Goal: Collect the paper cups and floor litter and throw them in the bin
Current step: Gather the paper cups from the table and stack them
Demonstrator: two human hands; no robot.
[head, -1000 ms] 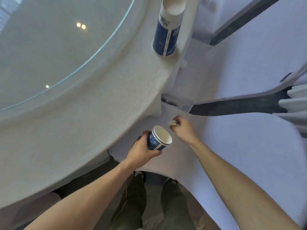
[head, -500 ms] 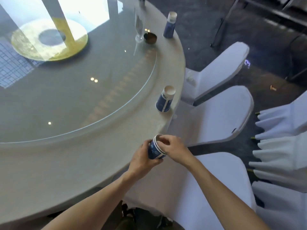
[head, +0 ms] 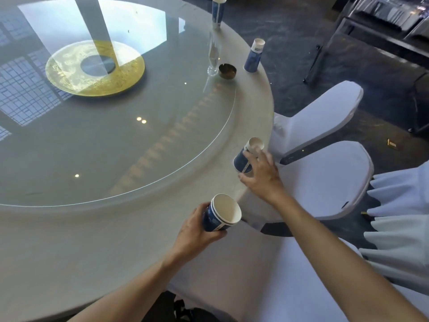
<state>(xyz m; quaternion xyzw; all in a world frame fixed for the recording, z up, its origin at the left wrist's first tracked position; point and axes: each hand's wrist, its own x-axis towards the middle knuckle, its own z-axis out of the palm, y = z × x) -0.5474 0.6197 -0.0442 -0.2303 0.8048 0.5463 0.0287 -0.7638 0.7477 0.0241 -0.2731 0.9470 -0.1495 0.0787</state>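
My left hand grips a short stack of blue paper cups, mouths up, just above the table's near edge. My right hand reaches over the rim with fingers spread around an upside-down blue paper cup that stands on the table; the fingers touch its right side and the thumb lies below it. Two more upside-down blue cups stand farther along the rim. A small yellow scrap of litter lies on the dark floor at right.
The round table carries a large glass turntable, a tall glass and a dark ashtray. White-covered chairs crowd the table's right side. A metal cart frame stands at the back right.
My right hand left the stack in my left hand and moved up and right to the upside-down cup on the rim. My head has lifted, showing more of the table.
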